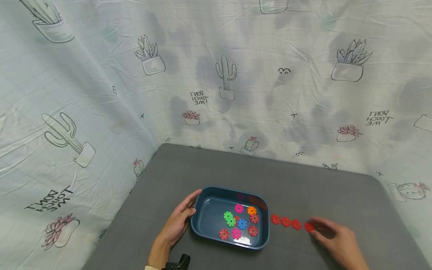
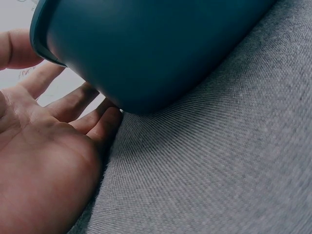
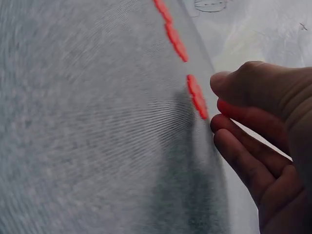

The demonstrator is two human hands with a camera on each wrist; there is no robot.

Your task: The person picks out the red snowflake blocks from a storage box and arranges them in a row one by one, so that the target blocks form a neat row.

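Observation:
My left hand (image 1: 177, 224) holds the left end of a dark blue plastic tray (image 1: 206, 233), the thumb at its rim and the fingers along the outer wall. Inside lie several notched plastic discs in pink, green, orange, red and blue, such as a blue disc (image 1: 242, 224). Out to the right, a row of red notched discs (image 1: 285, 222) lies flat on the table. My right hand (image 1: 337, 240) is at the row's right end, thumb and fingertips parted close by the last red disc (image 3: 197, 97), which lies on the cloth.
A grey cloth-covered table (image 1: 189, 165) carries the tray and the discs. Behind and to the left hangs a pale curtain (image 1: 256, 86) printed with cacti. A black device (image 1: 179, 262) is at my left wrist.

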